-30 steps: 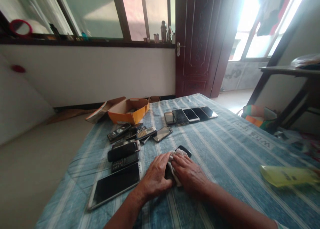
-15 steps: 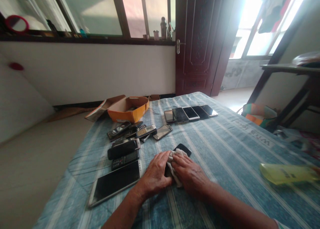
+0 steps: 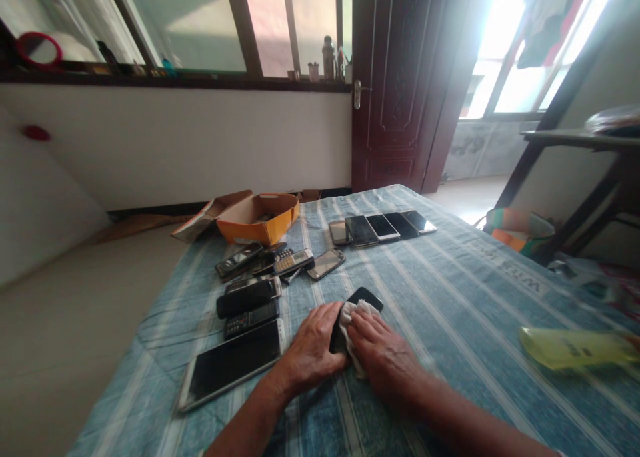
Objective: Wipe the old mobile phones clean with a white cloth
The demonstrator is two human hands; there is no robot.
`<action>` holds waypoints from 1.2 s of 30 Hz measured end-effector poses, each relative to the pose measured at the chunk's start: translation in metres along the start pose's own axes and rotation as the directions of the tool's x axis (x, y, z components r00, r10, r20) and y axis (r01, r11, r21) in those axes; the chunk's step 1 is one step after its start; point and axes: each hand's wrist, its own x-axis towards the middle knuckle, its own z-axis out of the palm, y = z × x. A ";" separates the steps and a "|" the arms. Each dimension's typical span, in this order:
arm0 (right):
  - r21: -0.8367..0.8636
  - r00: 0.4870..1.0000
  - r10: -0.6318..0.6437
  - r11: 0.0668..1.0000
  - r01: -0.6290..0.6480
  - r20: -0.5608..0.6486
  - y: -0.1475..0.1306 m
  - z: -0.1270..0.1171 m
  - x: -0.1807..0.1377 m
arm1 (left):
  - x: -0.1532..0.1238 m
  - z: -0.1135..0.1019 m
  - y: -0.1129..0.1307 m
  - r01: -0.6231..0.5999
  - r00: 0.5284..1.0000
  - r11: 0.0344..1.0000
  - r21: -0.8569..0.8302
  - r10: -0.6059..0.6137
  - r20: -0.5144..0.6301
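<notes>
A black smartphone [image 3: 367, 295] lies on the blue striped cloth in front of me, partly covered. My left hand [image 3: 316, 340] grips its left edge, with the thumb at the near end. Pressed on the screen is a crumpled white cloth [image 3: 359, 367], which my right hand [image 3: 383, 347] holds under its fingers. To the left lie a large white-framed tablet [image 3: 233, 364], a black keypad phone [image 3: 251, 319] and a dark phone [image 3: 245, 300]. Beyond them is a heap of older phones, one a silver keypad phone [image 3: 294, 262].
An open orange box [image 3: 260, 229] stands at the far left edge of the striped bed cover [image 3: 440, 324]. Several smartphones [image 3: 383, 227] lie in a row at the back, near a loose grey-framed phone [image 3: 327, 264]. A yellow pouch [image 3: 565, 348] lies at right.
My right hand and the white cloth have slid slightly right and toward me across the phone, baring more of its dark screen. My left hand stays on the phone's edge.
</notes>
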 end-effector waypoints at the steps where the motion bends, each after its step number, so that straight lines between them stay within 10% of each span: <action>1: -0.001 1.000 0.003 1.000 -0.003 0.001 0.000 0.000 0.000 | 0.000 0.000 0.001 -0.001 1.000 1.000 -0.001 0.001 0.001; 9: -0.130 0.979 0.203 0.970 -0.206 -0.036 0.015 -0.002 0.003 | -0.001 -0.003 0.003 0.017 1.000 1.000 0.009 -0.017 0.007; 17: 0.002 1.000 -0.005 1.000 0.005 0.019 -0.007 -0.001 0.000 | -0.001 0.000 0.001 0.023 0.999 0.999 0.023 -0.024 0.029; 25: -0.094 0.978 0.200 0.974 -0.204 -0.052 0.021 -0.002 0.003 | 0.000 -0.005 0.006 0.051 0.997 0.999 0.014 -0.052 0.048; 36: 0.076 0.997 -0.075 0.994 0.075 -0.004 -0.004 -0.004 0.008 | -0.001 0.001 -0.002 0.031 0.999 0.998 0.052 -0.032 0.033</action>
